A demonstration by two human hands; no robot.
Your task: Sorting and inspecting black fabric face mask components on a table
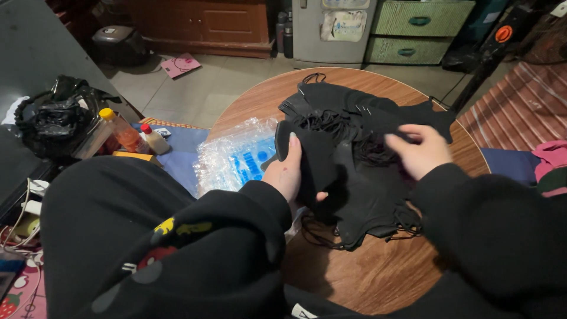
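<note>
- The round wooden table [378, 277] carries the work; a heap of black face masks [360, 118] lies across its middle and far side, thin ear loops trailing off at the edges
- The masks look light, soft and floppy, so I judge they will bend and slide on one another; the loops seem apt to tangle; the flat cloth body is the safer place to take hold, not the strings
- A clear crinkled plastic bag [236, 155] with a blue printed panel lies on the table's left edge, just beside the masks; it looks thin and slippery
- The left hand [287, 171] is closed on a single black mask [316, 162], thumb under and fingers over, holding it upright over the near part of the heap
- The right hand [420, 150] hovers over the heap with fingers curled; whether it pinches a loop or cloth cannot be told
- Off the table to the left stand a bottle with a yellow cap [121, 131] and a smaller white bottle with a red cap [155, 140]; a pink square card [181, 65] lies on the tiled floor beyond
</note>
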